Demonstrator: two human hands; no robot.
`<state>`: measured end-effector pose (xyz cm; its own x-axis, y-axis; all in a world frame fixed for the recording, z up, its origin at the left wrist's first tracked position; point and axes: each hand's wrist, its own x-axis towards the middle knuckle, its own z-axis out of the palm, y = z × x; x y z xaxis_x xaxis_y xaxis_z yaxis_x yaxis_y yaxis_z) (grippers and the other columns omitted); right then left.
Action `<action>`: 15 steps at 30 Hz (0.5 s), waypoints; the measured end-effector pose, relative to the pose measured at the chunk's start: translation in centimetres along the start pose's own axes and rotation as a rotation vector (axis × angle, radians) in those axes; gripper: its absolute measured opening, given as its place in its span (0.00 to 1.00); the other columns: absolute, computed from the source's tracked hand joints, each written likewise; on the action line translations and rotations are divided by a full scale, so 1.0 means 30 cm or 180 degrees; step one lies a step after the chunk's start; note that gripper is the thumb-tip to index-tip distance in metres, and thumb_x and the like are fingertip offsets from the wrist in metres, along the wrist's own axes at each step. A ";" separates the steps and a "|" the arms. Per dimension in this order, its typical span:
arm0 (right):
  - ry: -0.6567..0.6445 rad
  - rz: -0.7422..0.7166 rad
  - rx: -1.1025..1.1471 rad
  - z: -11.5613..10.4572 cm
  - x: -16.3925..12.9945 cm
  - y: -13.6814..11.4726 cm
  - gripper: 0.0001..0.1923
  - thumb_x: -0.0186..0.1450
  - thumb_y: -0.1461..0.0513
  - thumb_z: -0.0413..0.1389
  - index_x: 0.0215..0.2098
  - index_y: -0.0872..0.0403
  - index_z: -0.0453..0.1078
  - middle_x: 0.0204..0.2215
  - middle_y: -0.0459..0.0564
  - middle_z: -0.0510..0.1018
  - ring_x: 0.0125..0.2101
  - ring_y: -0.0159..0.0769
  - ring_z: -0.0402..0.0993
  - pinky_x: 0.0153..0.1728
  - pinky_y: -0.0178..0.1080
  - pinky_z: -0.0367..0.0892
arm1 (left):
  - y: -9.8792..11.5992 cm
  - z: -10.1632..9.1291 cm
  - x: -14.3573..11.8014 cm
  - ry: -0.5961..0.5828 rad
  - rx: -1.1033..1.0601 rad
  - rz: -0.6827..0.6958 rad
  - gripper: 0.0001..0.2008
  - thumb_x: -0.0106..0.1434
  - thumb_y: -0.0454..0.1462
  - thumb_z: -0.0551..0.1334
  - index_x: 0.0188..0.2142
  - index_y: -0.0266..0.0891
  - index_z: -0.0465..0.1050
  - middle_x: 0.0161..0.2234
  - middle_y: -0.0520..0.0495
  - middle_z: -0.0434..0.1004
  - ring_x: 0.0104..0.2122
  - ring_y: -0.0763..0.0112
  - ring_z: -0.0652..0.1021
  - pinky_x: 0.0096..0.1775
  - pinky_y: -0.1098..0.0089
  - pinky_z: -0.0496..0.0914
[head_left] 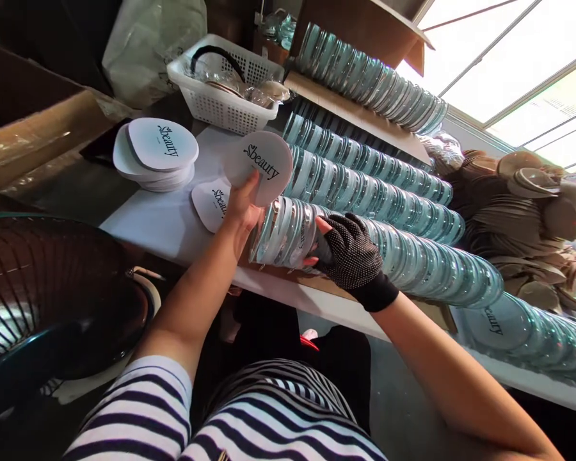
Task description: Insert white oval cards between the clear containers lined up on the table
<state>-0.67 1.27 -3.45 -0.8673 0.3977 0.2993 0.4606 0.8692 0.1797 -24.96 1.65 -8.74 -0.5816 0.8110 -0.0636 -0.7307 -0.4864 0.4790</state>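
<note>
White worktop (163, 224) carries rows of clear round cases (413, 262); left hand (242, 208) pinches a thin, light, stiff printed disc (264, 168) by its near edge, while the gloved right hand (350, 256) closes on the near row's slippery, likely brittle cases, best held by their rims.

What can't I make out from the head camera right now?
- Head view: basket contents, blurred behind plastic wrap.
- Small print under "Sbeauty" on the held white disc: too small.
- Right hand fingertips, buried in the row of clear cases.
- Lowest row of cases, cut off by the right edge.
- Left hand palm, turned away.
</note>
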 end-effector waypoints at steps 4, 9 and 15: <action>-0.0062 0.0002 -0.0146 -0.034 0.010 0.014 0.31 0.67 0.44 0.53 0.57 0.56 0.71 0.53 0.59 0.75 0.55 0.53 0.68 0.58 0.56 0.61 | 0.001 0.005 0.001 0.0091 -0.0046 -0.0072 0.11 0.62 0.30 0.65 0.45 0.40 0.76 0.47 0.46 0.82 0.56 0.62 0.76 0.56 0.61 0.72; -0.0905 0.0961 0.0185 -0.070 0.034 -0.042 0.30 0.67 0.48 0.54 0.61 0.55 0.69 0.46 0.62 0.79 0.43 0.55 0.76 0.39 0.51 0.70 | 0.000 0.025 -0.016 0.0206 -0.0017 -0.0027 0.12 0.62 0.30 0.65 0.45 0.40 0.76 0.49 0.46 0.81 0.57 0.60 0.75 0.57 0.60 0.72; -0.1644 0.2527 0.3223 -0.164 0.030 -0.125 0.34 0.69 0.48 0.49 0.69 0.53 0.55 0.33 0.51 0.83 0.20 0.35 0.75 0.18 0.34 0.62 | 0.004 0.049 -0.049 0.0316 0.0068 0.0176 0.17 0.67 0.29 0.59 0.54 0.41 0.72 0.51 0.47 0.80 0.55 0.66 0.77 0.58 0.62 0.71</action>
<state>-2.26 -3.06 0.77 -0.5133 0.7501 -0.4169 0.7150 0.1052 -0.6911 -23.68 0.86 -7.30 -0.6540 0.7465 -0.1225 -0.6894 -0.5215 0.5027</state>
